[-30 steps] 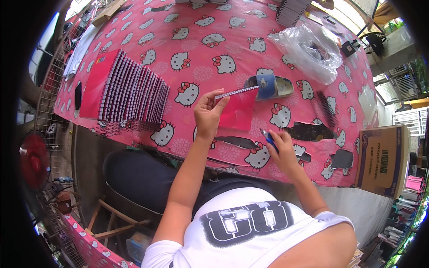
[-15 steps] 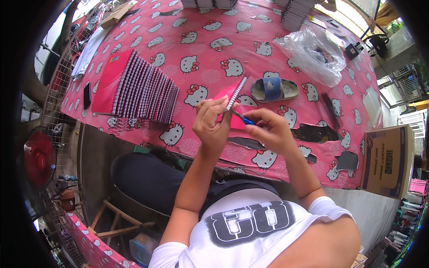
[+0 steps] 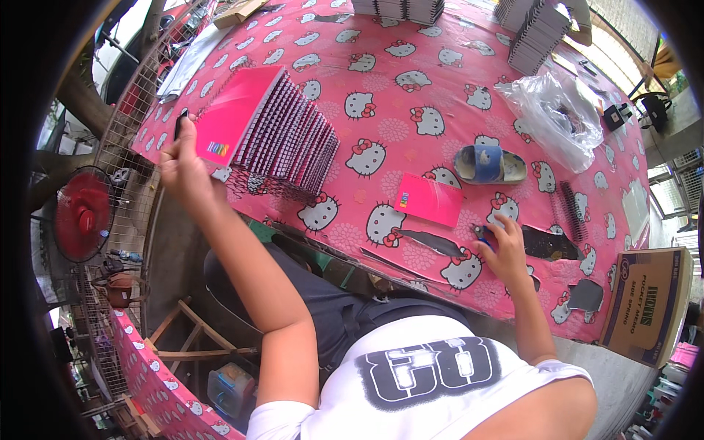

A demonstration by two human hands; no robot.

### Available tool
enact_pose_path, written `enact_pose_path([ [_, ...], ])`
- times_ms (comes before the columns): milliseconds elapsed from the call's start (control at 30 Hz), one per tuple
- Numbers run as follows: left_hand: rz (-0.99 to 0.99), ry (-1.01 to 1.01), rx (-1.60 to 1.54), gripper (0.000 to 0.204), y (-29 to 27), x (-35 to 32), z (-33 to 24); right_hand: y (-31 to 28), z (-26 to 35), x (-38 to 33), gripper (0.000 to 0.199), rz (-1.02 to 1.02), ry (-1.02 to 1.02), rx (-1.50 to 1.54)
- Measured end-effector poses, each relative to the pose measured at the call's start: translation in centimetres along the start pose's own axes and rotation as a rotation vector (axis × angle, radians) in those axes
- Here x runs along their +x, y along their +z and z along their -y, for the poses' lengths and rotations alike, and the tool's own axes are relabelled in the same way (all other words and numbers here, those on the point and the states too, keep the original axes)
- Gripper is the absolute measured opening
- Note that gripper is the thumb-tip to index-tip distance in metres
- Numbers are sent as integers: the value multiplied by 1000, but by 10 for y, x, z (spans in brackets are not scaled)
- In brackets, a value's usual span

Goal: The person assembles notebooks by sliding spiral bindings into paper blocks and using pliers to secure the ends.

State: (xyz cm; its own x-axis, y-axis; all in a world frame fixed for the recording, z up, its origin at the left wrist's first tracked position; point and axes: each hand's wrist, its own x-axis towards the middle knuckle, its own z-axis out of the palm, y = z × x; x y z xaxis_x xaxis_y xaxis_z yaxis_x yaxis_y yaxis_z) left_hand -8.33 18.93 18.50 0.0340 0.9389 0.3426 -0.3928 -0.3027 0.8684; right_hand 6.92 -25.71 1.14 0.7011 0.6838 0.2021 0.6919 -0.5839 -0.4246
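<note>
Pink table [image 3: 396,155] | notebook [image 3: 429,200], just released, lay near front edge, handling apparently paused | left hand [image 3: 187,169] half-curled by stack [image 3: 268,121], right hand [image 3: 506,246] half-open at blue tool [image 3: 482,233]; grips unclear

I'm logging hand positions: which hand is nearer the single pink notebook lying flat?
Right. The right hand is just to the lower right of the pink notebook; the left hand is far to its left, beside the notebook stack.

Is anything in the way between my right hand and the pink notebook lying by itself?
Nothing visible blocks it: only patterned tablecloth separates the right hand from the pink notebook, apart from the small blue tool at that hand's fingers.
</note>
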Motion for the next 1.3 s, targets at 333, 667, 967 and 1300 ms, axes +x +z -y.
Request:
enact_pose_path([
  [333,66,21,6,23,-7,15,23,43,30,85,60,228,-65,36],
  [667,930,408,540,58,64,-173,25,32,39,89,41,223,-26,82],
  [967,1084,461,695,43,46,-265,105,37,54,77,31,-7,-146,83],
  [1300,1103,362,574,12,56,-257,105,-25,-147,40,27,-411,478,-338],
])
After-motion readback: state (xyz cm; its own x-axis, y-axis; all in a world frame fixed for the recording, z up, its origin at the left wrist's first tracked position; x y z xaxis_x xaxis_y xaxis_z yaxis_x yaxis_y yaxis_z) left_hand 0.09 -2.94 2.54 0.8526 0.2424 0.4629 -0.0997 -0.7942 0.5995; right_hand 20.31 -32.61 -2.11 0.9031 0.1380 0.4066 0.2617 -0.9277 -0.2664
